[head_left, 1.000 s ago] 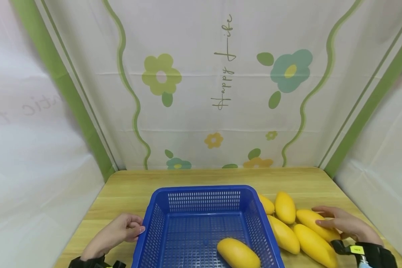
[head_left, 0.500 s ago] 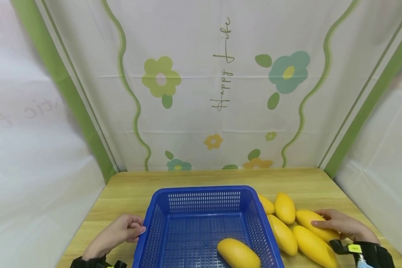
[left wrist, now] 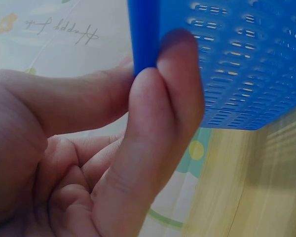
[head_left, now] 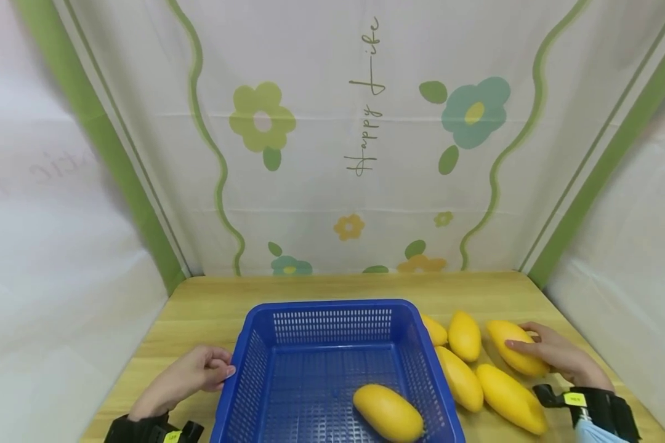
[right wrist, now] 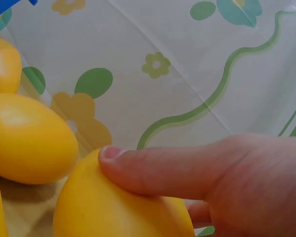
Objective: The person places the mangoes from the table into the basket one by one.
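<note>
My left hand pinches the left rim of a blue plastic basket; in the left wrist view the thumb and bent fingers press the rim from both sides. Inside the basket lies one yellow mango. Over on the right, my right hand grips another mango, thumb on its near side and the other fingers mostly hidden behind it. The right wrist view shows the thumb across the top of this held mango.
Several more mangoes lie between the basket and my right hand, among them an upright-looking one and a long one in front. Floral white cloth walls the wooden table at the back and sides.
My right hand has closed round its mango and shifted it slightly up and away from the mango in front. My left hand keeps its hold on the rim. The head view has tilted a little.
</note>
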Demonstrator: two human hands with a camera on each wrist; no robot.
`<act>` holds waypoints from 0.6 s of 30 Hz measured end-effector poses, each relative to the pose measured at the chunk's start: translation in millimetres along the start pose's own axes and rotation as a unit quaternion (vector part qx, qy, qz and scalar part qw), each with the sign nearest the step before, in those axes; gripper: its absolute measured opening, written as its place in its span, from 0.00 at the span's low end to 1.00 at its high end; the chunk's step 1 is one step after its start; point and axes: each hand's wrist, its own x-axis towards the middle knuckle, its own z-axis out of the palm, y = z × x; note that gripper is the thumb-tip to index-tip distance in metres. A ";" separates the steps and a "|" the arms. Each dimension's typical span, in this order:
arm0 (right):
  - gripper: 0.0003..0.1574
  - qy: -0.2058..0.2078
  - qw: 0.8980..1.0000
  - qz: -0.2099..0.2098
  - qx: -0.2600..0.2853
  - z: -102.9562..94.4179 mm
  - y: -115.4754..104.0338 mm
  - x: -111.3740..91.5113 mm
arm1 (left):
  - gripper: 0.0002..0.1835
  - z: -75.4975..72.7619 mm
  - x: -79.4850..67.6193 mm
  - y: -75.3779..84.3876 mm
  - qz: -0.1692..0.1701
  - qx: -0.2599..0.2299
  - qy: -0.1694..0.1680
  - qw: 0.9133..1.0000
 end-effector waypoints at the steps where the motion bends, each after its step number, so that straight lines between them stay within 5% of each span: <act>1: 0.58 0.005 1.000 0.001 0.003 -0.1 -2.7 -0.2 | 0.09 -0.1 0.2 0.9 0.002 0.001 -0.001 1.000; 7: 0.55 0.040 0.999 -0.032 0.009 0.1 -15.2 -3.0 | 0.13 1.5 0.5 3.8 0.004 0.005 -0.002 1.000; 18: 0.45 0.023 0.986 -0.128 0.100 12.7 -41.8 -8.0 | 0.10 -3.2 -1.3 4.6 -0.002 0.027 0.008 1.000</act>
